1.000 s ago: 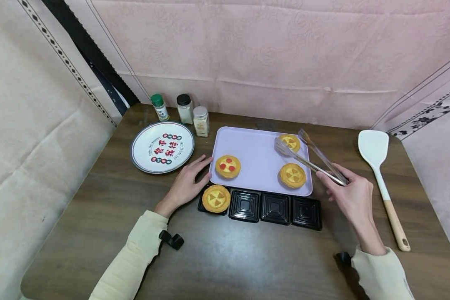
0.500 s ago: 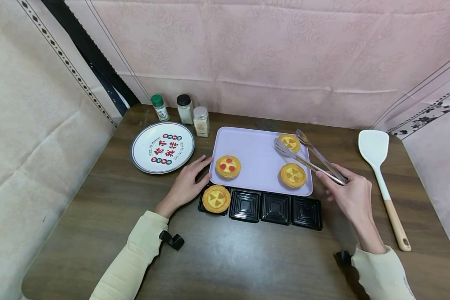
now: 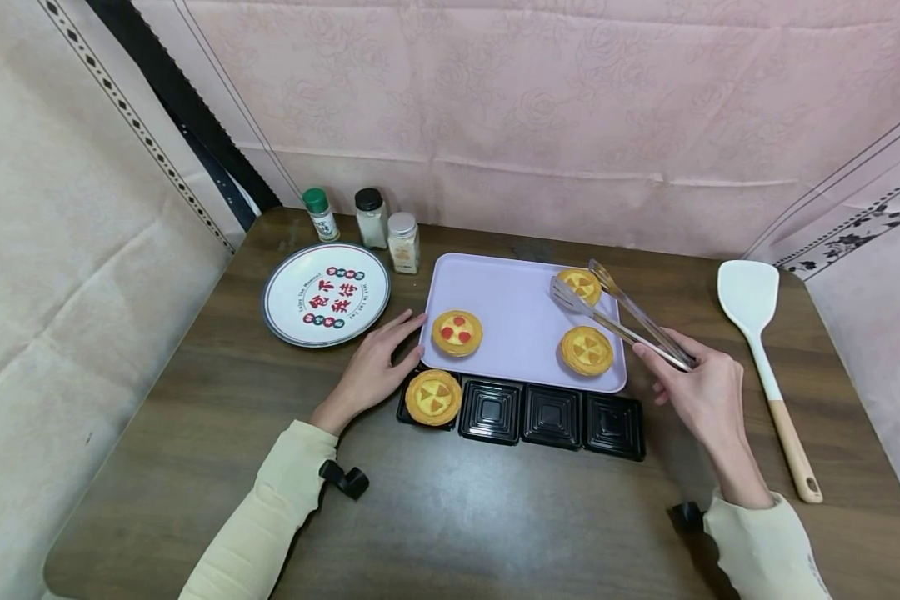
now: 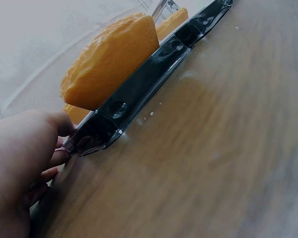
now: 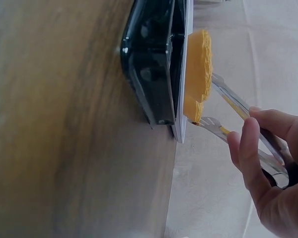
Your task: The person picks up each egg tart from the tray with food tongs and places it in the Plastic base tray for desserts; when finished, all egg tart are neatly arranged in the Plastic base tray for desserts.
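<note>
My right hand (image 3: 701,392) holds metal tongs (image 3: 633,321), its thumb and fingers on the two arms. The tongs' spread tips stand on either side of an egg tart (image 3: 579,286) at the far right corner of the lilac tray (image 3: 521,292). Another tart (image 3: 586,351) lies nearer on the tray, and one with red dots (image 3: 457,333) sits at its left. My left hand (image 3: 371,362), fingers extended, touches the tray's left edge, with the thumb close to the black compartment tray (image 4: 139,87). A tart (image 3: 432,397) fills that tray's leftmost compartment.
A white plate (image 3: 285,321) with red characters lies left of the lilac tray. Behind it stand a green-capped jar (image 3: 321,215), a black-capped jar (image 3: 371,218) and a white-capped jar (image 3: 402,243). A white spatula (image 3: 757,358) with a wooden handle lies at the right.
The far arm of the tongs has shifted slightly left, toward the far right tart, so the tips stand closer together. The left hand and the tarts stay put.
</note>
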Tool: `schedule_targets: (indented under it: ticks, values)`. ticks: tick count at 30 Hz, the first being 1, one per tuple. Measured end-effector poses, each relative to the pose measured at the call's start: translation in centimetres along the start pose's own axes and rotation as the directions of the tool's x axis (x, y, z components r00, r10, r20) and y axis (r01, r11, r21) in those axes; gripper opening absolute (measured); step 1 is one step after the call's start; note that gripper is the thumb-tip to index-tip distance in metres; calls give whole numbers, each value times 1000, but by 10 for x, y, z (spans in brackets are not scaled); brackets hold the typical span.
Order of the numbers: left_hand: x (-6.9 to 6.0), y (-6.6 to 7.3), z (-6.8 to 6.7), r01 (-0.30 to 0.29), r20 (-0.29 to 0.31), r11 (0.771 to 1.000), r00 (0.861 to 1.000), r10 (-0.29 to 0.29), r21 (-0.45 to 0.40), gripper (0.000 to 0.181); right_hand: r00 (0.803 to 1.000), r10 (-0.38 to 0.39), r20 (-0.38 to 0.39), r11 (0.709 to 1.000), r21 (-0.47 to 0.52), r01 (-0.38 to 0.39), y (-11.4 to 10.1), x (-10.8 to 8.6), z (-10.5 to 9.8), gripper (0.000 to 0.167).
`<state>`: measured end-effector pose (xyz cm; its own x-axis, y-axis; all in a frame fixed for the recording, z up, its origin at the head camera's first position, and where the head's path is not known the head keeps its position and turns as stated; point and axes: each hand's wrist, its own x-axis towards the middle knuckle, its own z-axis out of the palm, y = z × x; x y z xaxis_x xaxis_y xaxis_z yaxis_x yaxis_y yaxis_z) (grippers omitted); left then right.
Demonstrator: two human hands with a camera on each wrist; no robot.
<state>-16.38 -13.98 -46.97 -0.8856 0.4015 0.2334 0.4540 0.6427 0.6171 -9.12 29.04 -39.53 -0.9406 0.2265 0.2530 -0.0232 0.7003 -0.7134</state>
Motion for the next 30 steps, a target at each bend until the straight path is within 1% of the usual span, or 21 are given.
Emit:
schedule_targets:
  ticks: [8,14,17,20,23,25,27,29,30]
  values:
    - [0,0,0,-5,-5,1000,1000,5,-1,51,1000,-22,-4,1000,18,22,0,0,0,47]
    - [0,0,0,-6,-4,1000,1000,6,-2,51,998,-25,-65,994,101,31,-2,0,0,41]
    - [0,1,-1,-3,-2,1000,1000,3,-6,51,997,-16,-74,991,129,26,-6,-1,-3,41]
    - [-1,1,-1,-1,-1,1000,1000,1,-7,51,999,-9,-40,985,171,16,-15,-4,-10,41]
    - [-1,1,0,0,1,1000,1000,0,-6,51,1000,-27,12,971,236,23,-30,-13,-21,40]
    - [-1,1,-1,0,1,1000,1000,0,-7,51,996,-74,50,963,263,58,-38,-21,-28,39]
    - [-1,1,-1,0,1,1000,1000,0,-8,51,987,-137,89,957,268,109,-43,-29,-35,40]
    - [-1,0,-1,0,2,1000,1000,0,-10,51,968,-214,133,946,276,172,-45,-38,-40,42]
    - [-1,0,-1,-1,0,1000,1000,1,-8,51,958,-240,158,940,285,188,-45,-42,-42,43]
